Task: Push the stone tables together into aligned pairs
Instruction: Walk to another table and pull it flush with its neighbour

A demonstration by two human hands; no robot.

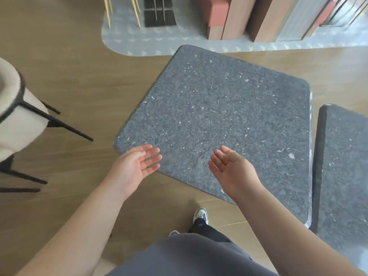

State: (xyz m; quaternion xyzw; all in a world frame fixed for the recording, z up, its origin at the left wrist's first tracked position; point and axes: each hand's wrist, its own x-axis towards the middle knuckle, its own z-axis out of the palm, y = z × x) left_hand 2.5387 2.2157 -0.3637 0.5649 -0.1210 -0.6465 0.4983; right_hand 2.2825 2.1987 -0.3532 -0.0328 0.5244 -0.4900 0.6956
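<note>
Now | my left hand (137,166), right hand (231,170): both empty, palms spread, over near edge of skewed counter (219,116) | second counter (344,172) lies right, narrow gap between | right hand nearer it.

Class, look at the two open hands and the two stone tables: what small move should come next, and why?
Probably lower both hands, left hand and right hand, onto the near edge of the middle table. Both are open and empty, and a gap separates it from the right table.

Stone tabletop (219,116): dark grey, white speckles. Floor (79,76): tan wood grain. Chair (18,120): cream upholstery, black legs. Mat (139,42): light grey, patterned.
</note>
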